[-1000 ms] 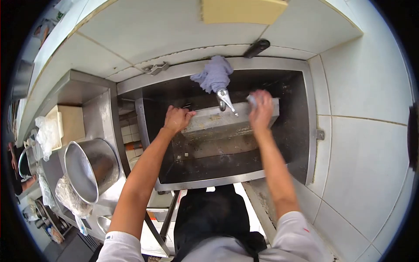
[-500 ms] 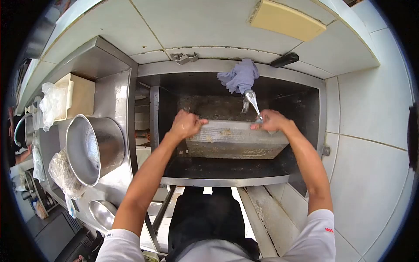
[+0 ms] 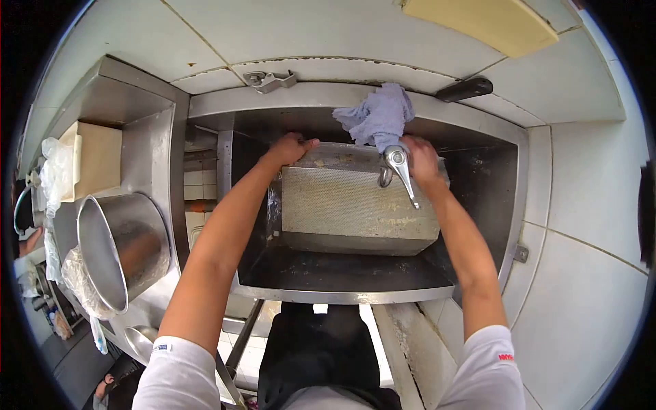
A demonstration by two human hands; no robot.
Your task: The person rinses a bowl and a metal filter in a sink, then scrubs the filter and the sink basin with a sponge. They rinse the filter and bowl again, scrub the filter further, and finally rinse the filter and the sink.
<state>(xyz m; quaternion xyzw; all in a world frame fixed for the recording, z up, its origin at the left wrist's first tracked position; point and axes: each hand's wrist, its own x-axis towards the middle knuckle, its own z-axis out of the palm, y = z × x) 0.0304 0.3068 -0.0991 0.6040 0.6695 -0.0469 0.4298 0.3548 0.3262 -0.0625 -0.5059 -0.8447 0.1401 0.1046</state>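
Observation:
A perforated metal box, stained with brownish residue, lies tilted inside the steel sink, its broad holed face toward me. My left hand grips the far left edge, thumb along the rim. At the far right edge my right hand is closed round the rim, its fingers partly hidden behind the tap. The tap's lever reaches over the box. A bluish-grey cloth hangs draped over the tap's neck, just left of my right hand.
Left of the sink, a steel counter holds a large pot, a cream bin with plastic bags, and a small metal bowl. A black handle and a metal bracket are at the back ledge. White tiled wall borders the right.
Both hands have moved toward the back of the sink with the box's held edge. The box has tipped back, and more of its perforated face shows. My view has shifted slightly.

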